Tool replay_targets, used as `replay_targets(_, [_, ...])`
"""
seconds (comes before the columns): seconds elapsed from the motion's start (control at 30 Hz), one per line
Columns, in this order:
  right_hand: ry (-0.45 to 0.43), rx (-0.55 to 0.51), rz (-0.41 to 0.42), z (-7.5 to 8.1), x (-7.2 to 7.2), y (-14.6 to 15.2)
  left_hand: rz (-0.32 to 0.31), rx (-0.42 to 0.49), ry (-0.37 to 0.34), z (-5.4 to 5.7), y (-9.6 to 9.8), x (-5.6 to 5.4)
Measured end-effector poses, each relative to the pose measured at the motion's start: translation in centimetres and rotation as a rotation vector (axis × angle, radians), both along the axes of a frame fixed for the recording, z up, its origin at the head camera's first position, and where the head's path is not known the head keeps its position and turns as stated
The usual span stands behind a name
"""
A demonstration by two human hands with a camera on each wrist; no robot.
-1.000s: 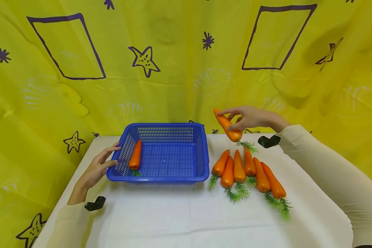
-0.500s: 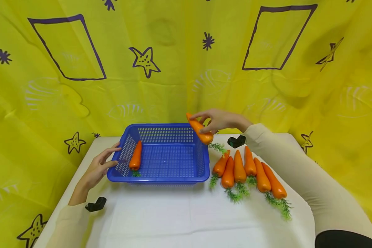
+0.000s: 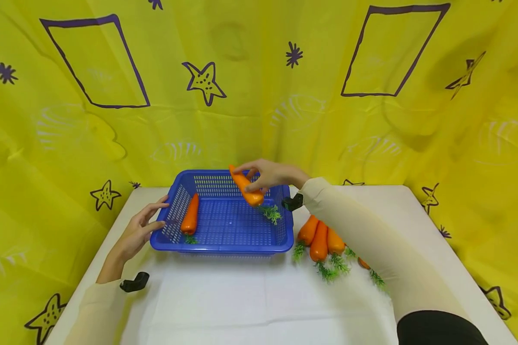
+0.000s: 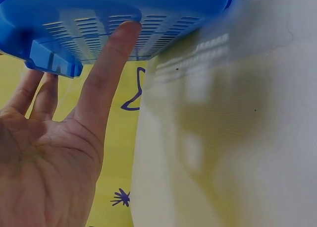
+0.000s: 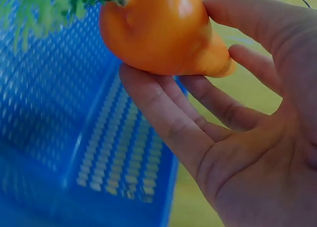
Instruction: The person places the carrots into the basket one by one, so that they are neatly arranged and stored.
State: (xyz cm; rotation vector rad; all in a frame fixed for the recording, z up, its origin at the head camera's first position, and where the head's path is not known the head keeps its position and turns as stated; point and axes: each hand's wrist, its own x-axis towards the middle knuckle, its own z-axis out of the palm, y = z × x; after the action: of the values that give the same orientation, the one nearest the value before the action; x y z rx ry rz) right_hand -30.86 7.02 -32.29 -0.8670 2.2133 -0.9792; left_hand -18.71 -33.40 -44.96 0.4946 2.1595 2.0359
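My right hand [image 3: 265,175] pinches an orange carrot [image 3: 247,188] between thumb and fingers, over the right half of a blue plastic basket [image 3: 224,248]. The carrot slants, its pointed tip up and left, its green leafy top hanging low on the right. In the right wrist view, fingertips [image 5: 136,78] press the side of the carrot [image 5: 153,33]. Another carrot [image 3: 190,215] lies inside the basket near its left wall. With fingers spread and fairly straight, my left hand [image 3: 134,235] touches the basket's left side; its thumb [image 4: 106,73] lies along the outer wall in the left wrist view.
More carrots [image 3: 318,244] with green tops lie right of the basket on the white tablecloth [image 3: 224,297], partly hidden by my right sleeve [image 3: 371,244]. A yellow patterned curtain [image 3: 250,96] hangs behind the table.
My right hand has carried the carrot leftward, from above the loose carrots on the right to over the basket. The right forearm now covers some of those carrots. The left hand stays put.
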Motion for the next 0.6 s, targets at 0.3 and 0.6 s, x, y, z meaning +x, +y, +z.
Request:
replay_targets(0.3, [-0.04,-0.022,0.007,-3.6,-0.2,-5.2,0.014,-0.04,-0.002,-0.1,0.0,-0.1])
replay_targets(0.6, [-0.177,-0.078,-0.067,-7.2,-0.1,-9.0,0.025,-0.044,-0.008,0.0,0.1,-0.1])
